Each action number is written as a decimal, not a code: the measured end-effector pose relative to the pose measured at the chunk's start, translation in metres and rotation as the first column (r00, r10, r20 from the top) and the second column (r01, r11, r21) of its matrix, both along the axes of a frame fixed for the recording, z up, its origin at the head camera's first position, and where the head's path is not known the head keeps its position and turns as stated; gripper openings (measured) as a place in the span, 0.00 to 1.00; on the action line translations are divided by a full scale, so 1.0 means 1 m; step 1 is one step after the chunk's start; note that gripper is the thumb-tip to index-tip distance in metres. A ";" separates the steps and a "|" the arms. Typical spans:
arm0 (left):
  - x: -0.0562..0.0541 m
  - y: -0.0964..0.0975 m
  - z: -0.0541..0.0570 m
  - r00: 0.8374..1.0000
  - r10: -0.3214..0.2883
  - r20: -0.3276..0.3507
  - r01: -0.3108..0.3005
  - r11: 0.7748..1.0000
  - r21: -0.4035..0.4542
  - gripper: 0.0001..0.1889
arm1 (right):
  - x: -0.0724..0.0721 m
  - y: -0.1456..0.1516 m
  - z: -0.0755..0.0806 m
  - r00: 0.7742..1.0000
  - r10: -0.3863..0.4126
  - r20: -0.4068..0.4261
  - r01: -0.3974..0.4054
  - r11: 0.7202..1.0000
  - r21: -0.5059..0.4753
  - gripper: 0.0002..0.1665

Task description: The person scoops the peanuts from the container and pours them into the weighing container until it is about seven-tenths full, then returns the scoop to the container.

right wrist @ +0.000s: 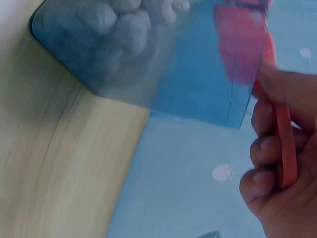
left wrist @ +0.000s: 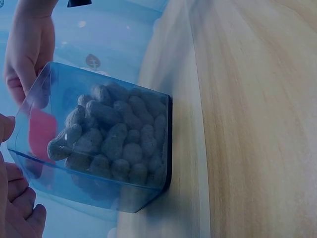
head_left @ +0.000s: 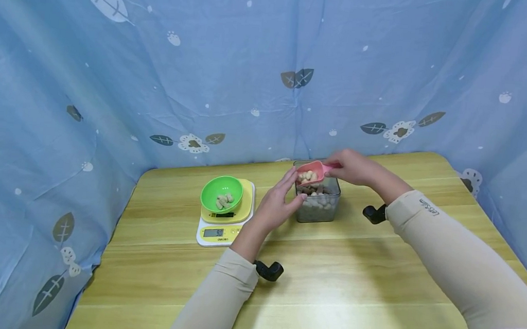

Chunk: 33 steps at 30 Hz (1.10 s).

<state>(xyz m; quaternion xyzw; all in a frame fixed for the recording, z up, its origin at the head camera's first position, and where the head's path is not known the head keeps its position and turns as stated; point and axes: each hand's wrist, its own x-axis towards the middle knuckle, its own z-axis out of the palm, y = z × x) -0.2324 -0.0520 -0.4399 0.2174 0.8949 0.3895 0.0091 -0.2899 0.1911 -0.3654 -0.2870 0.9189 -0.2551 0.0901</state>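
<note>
Loaded scoop was held at the mouth of the peanut container

Right hand (head_left: 353, 167): fingers were wrapped around the handle of the pink scoop (head_left: 317, 167). The scoop carried several pale peanuts and sat at the open top of the clear container (head_left: 314, 218), level with its rim. Left hand (head_left: 275, 207): grasped nothing; fingers were extended, thumb spread apart, beside the container's upper left edge and close to the scoop. Contact with the rim could not be determined.

The container stood upright on the wooden table (head_left: 327, 293), part filled with unshelled peanuts (left wrist: 114, 144). Left of it, well apart, a green bowl (head_left: 210, 189) rested on a yellow-and-white scale (head_left: 245, 209); a few peanuts lay in the bowl. Display showed a 9 and a 0, decimal point unclear. A blue patterned curtain (head_left: 207, 51) hung behind the table.
</note>
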 end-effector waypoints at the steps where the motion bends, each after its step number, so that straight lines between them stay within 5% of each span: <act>1: 0.000 0.000 0.000 1.000 0.002 0.002 -0.002 1.000 0.000 0.37 | 0.001 0.003 0.000 1.000 0.001 0.007 -0.001 1.000 -0.019 0.14; 12: 0.001 -0.001 0.001 1.000 0.009 0.006 -0.009 1.000 -0.001 0.36 | 0.009 0.021 -0.012 0.990 -0.006 0.144 0.023 0.993 -0.117 0.17; 33: 0.002 0.000 0.001 1.000 -0.002 0.009 0.002 1.000 -0.009 0.38 | 0.016 0.026 -0.019 0.980 -0.074 0.185 0.108 0.977 -0.183 0.18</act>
